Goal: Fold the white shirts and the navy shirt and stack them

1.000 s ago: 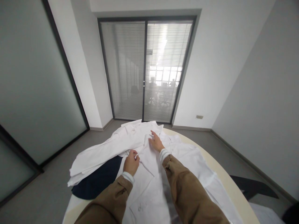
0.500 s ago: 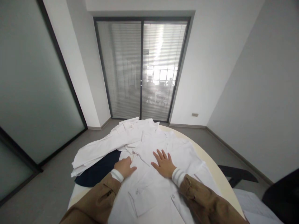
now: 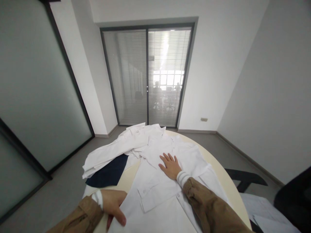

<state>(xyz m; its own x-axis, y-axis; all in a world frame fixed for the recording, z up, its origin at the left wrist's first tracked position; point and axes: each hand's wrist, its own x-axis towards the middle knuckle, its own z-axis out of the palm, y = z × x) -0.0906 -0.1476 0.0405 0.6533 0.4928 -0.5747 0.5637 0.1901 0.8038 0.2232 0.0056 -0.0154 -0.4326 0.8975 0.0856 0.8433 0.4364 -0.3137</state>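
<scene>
A white coat (image 3: 157, 181) with a chest pocket lies spread over a round cream table (image 3: 225, 181). My right hand (image 3: 170, 165) rests flat on the coat's chest, fingers spread. My left hand (image 3: 113, 205) is at the coat's near left edge, fingers curled down against the cloth; whether it grips the fabric I cannot make out. A dark navy garment (image 3: 108, 173) lies under the coat at the table's left. One white sleeve (image 3: 114, 152) trails off to the left.
A sliding glass door with blinds (image 3: 148, 76) stands beyond the table. Frosted glass panels (image 3: 31, 94) line the left wall. A dark chair (image 3: 245, 181) stands right of the table and another dark object (image 3: 296, 197) sits at the far right.
My left hand slid back along the coat's left edge toward me. My right hand drew back from the collar and now lies flat on the chest. The view shifted slightly.
</scene>
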